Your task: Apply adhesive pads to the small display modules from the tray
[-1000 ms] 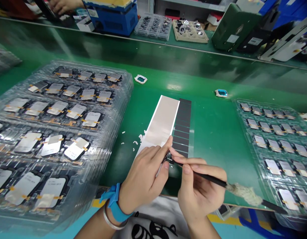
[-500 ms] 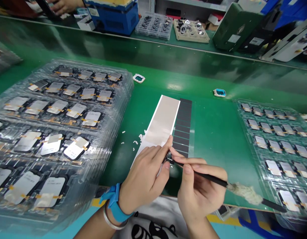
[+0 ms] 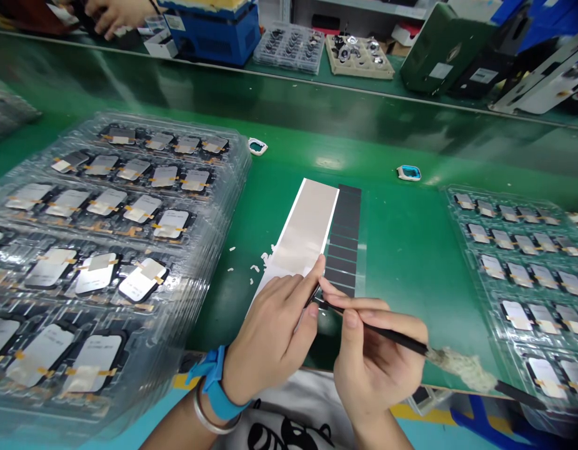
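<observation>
My left hand (image 3: pixel 272 331) rests on the near end of a long silvery backing strip (image 3: pixel 307 228), its thumb and forefinger pinched on a small dark piece beside the strip of black rectangular pads (image 3: pixel 345 240). My right hand (image 3: pixel 375 362) is closed on black tweezers (image 3: pixel 396 336), whose tips meet the same dark piece at my left fingertips. A wad of pale tape (image 3: pixel 462 365) wraps the tweezers' rear. A blue wristband (image 3: pixel 214 381) and a metal bangle sit on my left wrist.
Stacked clear trays of small screen parts (image 3: pixel 105 250) fill the left; another such tray (image 3: pixel 527 275) lies at the right. Two small frames, white (image 3: pixel 257 147) and blue (image 3: pixel 407 173), sit on the green conveyor. Another person's hands (image 3: pixel 113 12) work at far left.
My hands have stayed in place. The white and blue frames on the conveyor have drifted leftward. The other person's hands at the far bench have shifted.
</observation>
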Tool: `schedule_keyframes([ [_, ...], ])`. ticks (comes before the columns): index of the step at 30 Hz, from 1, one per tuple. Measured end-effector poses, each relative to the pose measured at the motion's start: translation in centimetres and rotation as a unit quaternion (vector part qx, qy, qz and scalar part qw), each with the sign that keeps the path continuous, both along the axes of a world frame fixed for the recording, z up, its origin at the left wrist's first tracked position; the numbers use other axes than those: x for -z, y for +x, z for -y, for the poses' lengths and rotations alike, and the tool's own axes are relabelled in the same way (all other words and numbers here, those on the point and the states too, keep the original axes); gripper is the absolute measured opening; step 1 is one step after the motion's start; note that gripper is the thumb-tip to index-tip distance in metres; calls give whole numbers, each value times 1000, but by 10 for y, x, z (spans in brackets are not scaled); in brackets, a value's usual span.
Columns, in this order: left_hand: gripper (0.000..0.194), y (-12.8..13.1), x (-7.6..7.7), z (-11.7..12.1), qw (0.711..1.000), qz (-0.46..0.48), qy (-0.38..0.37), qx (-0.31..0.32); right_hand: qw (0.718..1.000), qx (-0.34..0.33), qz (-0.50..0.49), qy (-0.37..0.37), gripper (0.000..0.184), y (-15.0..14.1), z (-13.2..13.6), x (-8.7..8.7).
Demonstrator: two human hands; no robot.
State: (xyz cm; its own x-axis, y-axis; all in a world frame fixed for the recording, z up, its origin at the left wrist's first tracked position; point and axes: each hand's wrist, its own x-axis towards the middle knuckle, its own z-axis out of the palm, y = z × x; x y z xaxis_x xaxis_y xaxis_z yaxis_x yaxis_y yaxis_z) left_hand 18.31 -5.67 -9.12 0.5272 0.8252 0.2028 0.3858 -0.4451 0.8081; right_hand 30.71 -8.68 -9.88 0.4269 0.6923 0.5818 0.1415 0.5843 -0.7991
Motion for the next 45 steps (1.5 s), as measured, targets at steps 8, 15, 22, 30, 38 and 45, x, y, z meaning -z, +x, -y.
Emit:
schedule_keyframes([
  [8,55,1,-1,-1,1000,-17,6,-5,1000,-8,3,1,32,0,0,-2],
  [15,57,1,-2,-1,999,-47,21,-8,1000,-12,4,-4,33,0,0,-1],
  [22,55,1,-2,-1,998,-54,17,-8,1000,-14,1,0,33,2,0,1],
  [30,59,1,-2,-2,999,-30,13,-3,1000,-25,5,-1,32,0,1,1],
  [38,56,0,-2,0,1000,-22,2,1,1000,-24,4,0,31,2,1,0],
  [45,52,1,-2,-1,999,-41,2,-3,1000,-12,-8,14,30,3,2,1],
])
